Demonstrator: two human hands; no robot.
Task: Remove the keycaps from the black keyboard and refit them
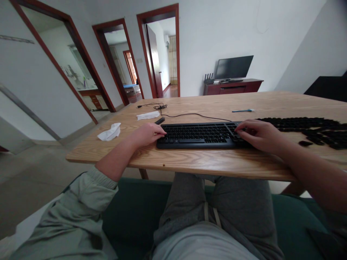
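Note:
A black keyboard (193,135) lies flat along the near edge of the wooden table, its key area dark with many keycaps apparently off. At its left end rests my left hand (148,135), thumb and fingers closed on the edge. My right hand (256,133) is over the right end, fingertips bent together in a pinch at the keys; whatever they hold is hidden. Rows of loose black keycaps (300,124) are laid out to the right, partly behind my right forearm. One dark keycap (305,143) sits apart, closer to me.
A thin blue brush-like stick (243,110) lies beyond the keyboard. The keyboard cable (195,114) runs to a coiled bundle at back left. Two white tissues (110,132) and a small black bar (159,121) lie on the left. The table's front edge (189,166) is above my lap.

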